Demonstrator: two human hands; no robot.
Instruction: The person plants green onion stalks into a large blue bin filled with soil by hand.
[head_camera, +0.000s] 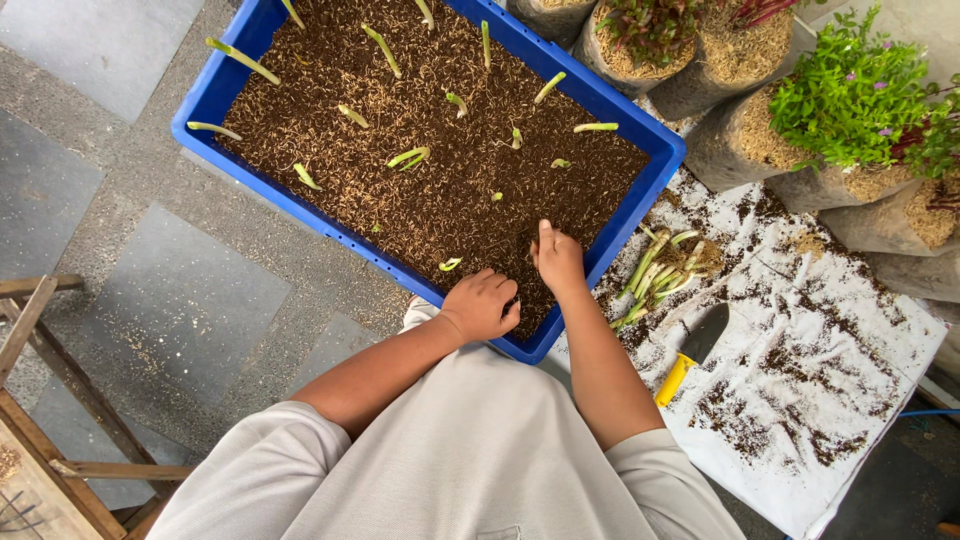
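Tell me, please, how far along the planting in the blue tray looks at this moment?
Well along: many green shoots already stand in the soil of the blue tray. In hand: the left hand and right hand press into the soil at the tray's near corner. Left: a bundle of shoots lies unplanted on the white sheet, beside a trowel.

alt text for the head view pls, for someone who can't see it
Seen from above, a person's left hand and right hand press into dark soil at the near corner of a blue tray dotted with pale green shoots. Right of it, a sheet holds a shoot bundle and a yellow-handled trowel.
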